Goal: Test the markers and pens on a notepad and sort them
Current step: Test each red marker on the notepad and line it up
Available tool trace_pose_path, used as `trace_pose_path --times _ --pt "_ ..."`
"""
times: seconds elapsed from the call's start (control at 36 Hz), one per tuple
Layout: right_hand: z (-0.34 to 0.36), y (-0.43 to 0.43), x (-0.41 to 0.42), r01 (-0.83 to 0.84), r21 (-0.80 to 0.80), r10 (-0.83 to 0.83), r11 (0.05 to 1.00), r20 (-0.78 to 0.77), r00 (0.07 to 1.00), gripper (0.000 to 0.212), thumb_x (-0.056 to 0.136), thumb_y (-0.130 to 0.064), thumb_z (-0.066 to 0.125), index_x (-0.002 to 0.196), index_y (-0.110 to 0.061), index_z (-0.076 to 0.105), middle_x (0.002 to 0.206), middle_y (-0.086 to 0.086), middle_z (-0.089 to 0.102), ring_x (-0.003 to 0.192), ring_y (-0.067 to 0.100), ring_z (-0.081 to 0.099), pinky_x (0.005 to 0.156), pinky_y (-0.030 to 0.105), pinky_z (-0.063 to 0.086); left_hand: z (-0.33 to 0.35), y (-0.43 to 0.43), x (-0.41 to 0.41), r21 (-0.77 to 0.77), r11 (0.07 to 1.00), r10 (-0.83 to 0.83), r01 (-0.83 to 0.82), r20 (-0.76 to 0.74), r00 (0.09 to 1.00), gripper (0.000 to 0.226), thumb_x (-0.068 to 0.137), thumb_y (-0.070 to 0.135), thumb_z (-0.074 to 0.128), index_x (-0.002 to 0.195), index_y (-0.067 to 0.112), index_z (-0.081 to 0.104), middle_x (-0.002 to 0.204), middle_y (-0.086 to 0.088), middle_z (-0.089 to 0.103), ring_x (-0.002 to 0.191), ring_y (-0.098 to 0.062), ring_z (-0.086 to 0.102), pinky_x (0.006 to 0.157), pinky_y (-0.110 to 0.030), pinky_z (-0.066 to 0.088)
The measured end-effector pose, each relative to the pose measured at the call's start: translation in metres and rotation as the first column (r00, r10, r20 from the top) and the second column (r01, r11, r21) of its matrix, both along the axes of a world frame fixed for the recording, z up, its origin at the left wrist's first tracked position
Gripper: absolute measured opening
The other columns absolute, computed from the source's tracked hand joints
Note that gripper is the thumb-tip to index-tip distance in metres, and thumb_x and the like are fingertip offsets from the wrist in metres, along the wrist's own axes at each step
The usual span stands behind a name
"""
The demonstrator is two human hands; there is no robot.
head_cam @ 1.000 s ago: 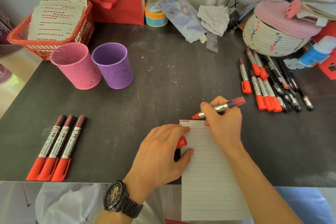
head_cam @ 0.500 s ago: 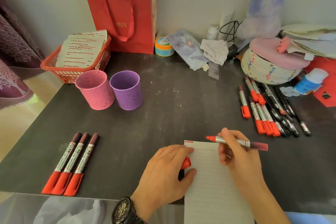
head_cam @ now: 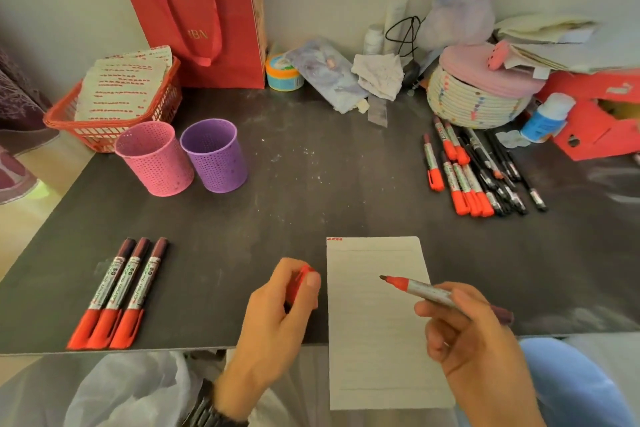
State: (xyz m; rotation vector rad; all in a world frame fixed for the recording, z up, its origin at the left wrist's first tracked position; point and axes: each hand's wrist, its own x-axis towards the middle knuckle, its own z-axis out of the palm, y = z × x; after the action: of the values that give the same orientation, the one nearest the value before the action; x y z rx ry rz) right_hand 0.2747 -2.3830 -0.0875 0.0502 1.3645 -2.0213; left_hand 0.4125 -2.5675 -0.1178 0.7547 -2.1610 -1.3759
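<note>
Marker point(head_cam: 426, 290), uncapped, is clamped in the right hand point(head_cam: 474, 340). Thumb and curled fingers pinch the silver barrel near its middle. The barrel lies almost flat, with the dark tail sticking out right of the fingers and the red nib end pointing left past the fingertips. The nib sits over the upper half of the notepad point(head_cam: 367, 350); cannot tell if it touches the paper.

Notepad is lined, with small red marks at its top left corner. It lies flat under and left of the right fingers, its lower part hanging over the near edge of the table point(head_cam: 311, 191).

Left hand point(head_cam: 273, 319) rests on the table just left of the notepad's edge. Its fingers are curled round the red cap point(head_cam: 300, 279), thumb tip pressed on it, and most of the cap is hidden inside the grip. A dark watch point(head_cam: 211, 412) is on that wrist.

Three capped markers point(head_cam: 117, 295) lie side by side well left of the left fingers, red caps toward the near edge. Pink cup point(head_cam: 156, 158) and purple cup point(head_cam: 214, 154) stand upright just beside each other, beyond the left fingers. A pile of markers and pens point(head_cam: 478, 173) lies well beyond the right fingers, caps mostly toward the near side. Red basket point(head_cam: 104, 128) with papers sits behind the pink cup, and a red bag point(head_cam: 194, 10) stands against the wall.
</note>
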Motion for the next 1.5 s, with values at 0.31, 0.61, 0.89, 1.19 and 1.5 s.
trace_pose_path --times 0.31,0.61,0.89,1.19,1.5 --pt "-0.005 0.021 0.033 0.076 0.163 -0.059 0.984 -0.111 0.992 0.043 0.066 -0.058 0.076 0.079 -0.017 0.082 0.068 0.018 0.07 0.046 0.015 0.053 0.042 0.022 0.042 0.015 0.034 0.023 0.161 0.985 -0.061 0.066 -0.04 0.997 0.025 0.078 0.048 0.074 0.103 0.045 0.073 0.101 0.011 0.074 0.093 -0.013 0.069 0.079 -0.019 0.053" --pt "-0.004 0.024 0.042 0.111 0.216 -0.067 0.97 -0.2 0.978 0.057 0.062 -0.073 0.078 0.083 -0.021 0.082 0.062 0.016 0.069 0.042 0.012 0.052 0.04 0.019 0.041 0.022 0.043 0.023 0.212 0.966 -0.145 0.15 -0.037 0.989 0.029 0.073 0.04 0.077 0.101 0.045 0.075 0.098 0.007 0.074 0.091 -0.018 0.067 0.082 -0.032 0.054" --pt "-0.004 0.026 0.045 -0.108 0.16 0.143 0.981 -0.228 0.963 0.065 0.056 -0.073 0.084 0.085 -0.015 0.079 0.069 0.015 0.07 0.049 0.016 0.057 0.046 0.023 0.046 0.024 0.045 0.023 0.164 0.96 -0.233 0.226 0.02 0.972 0.025 0.076 0.04 0.079 0.1 0.043 0.075 0.09 0.009 0.072 0.079 -0.016 0.062 0.075 -0.023 0.049" --pt "0.001 0.037 0.033 -0.342 0.17 0.379 0.924 -0.285 0.881 0.04 0.071 -0.042 0.089 0.101 -0.018 0.081 0.072 0.015 0.071 0.054 0.018 0.059 0.052 0.028 0.052 0.026 0.037 0.029 0.19 0.944 -0.284 0.27 0.05 0.957 0.023 0.075 0.041 0.076 0.099 0.041 0.075 0.088 0.01 0.07 0.085 -0.018 0.062 0.08 -0.034 0.049" --pt "0.001 0.04 0.03 -0.407 0.288 0.495 0.867 -0.397 0.773 0.03 0.077 -0.015 0.079 0.106 -0.025 0.081 0.097 0.011 0.073 0.064 0.02 0.065 0.065 0.027 0.057 0.026 0.031 0.03 0.155 0.937 -0.325 0.312 0.07 0.943 0.02 0.08 0.036 0.075 0.1 0.038 0.075 0.093 0.01 0.071 0.085 -0.017 0.061 0.079 -0.032 0.048"
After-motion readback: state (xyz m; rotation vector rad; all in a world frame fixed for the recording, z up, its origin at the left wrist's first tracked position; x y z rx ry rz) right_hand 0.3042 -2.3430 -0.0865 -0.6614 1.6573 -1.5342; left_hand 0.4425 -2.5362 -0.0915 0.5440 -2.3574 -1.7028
